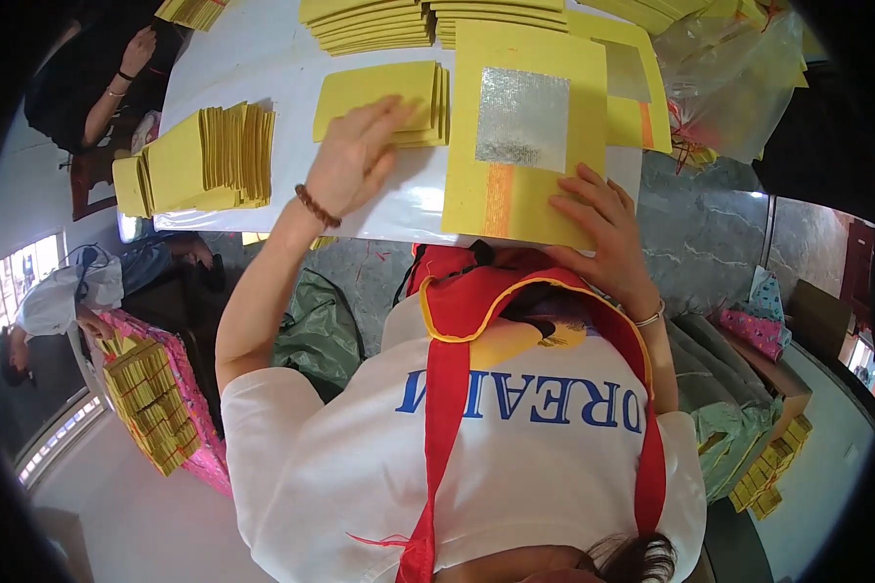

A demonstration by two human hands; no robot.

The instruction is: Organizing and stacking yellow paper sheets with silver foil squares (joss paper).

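My left hand point(355, 160), with a brown bead bracelet at the wrist, lies flat with fingers spread on a small stack of folded yellow paper point(379, 92) on the white table point(262, 68). My right hand point(608, 238), wearing a thin bracelet, has its fingers on top of the near right corner of a large yellow sheet point(530, 199). The thumb is hidden, seemingly under the edge. This sheet carries a silver foil square point(522, 119) and an orange stripe, and its near edge reaches the table's edge.
A fanned stack of folded yellow papers point(209, 155) stands at the left. More yellow stacks point(369, 24) sit at the back, with a clear plastic bag point(739, 68) at the far right. Another person's arm point(117, 83) is far left. A seated person point(58, 301) works beside yellow bundles point(151, 398).
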